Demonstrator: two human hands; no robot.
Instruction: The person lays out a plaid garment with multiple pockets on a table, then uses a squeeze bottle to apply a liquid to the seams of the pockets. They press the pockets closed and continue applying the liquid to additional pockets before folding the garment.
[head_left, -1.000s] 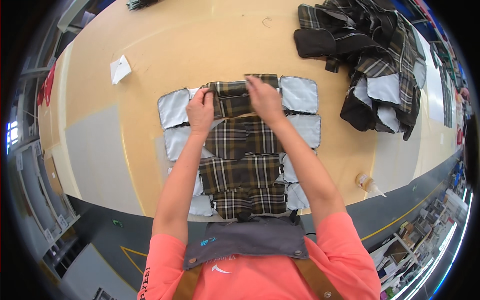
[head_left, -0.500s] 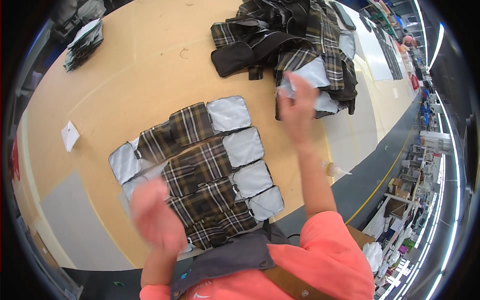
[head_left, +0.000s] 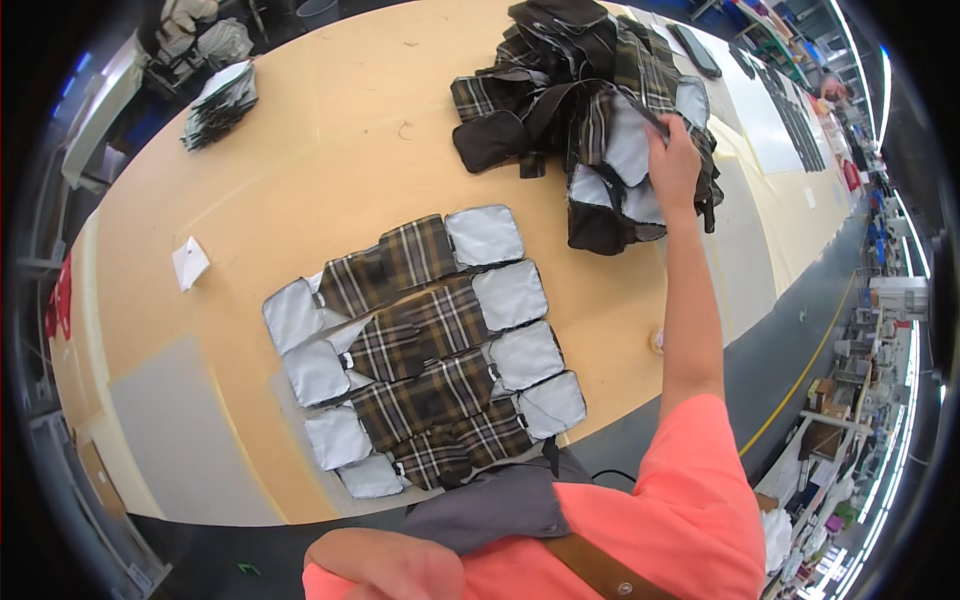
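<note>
On the right, my right hand (head_left: 675, 165) pinches the dark edge of a plaid fabric piece (head_left: 629, 145) with a pale lining, lifting it at the near side of a heap of plaid pieces (head_left: 643, 62). Close to my body, my left hand (head_left: 425, 572) is smeared by motion, its fingers unclear; it is away from the fabric. In front of me lie several plaid pieces (head_left: 415, 335) in overlapping rows, brown, black and white, with rounded pale grey ends (head_left: 511, 296) showing at both sides.
A folded white paper (head_left: 190, 263) lies on the left of the table (head_left: 330, 130). A stack of dark and pale pieces (head_left: 219, 103) sits at the far left. A dark case (head_left: 695, 50) is behind the heap. A small bottle (head_left: 657, 341) is partly hidden by my right forearm.
My right hand has moved right over the heap and lifted the edge of a piece. My left hand has drawn back from the rows toward my body, uncovering their left ends.
</note>
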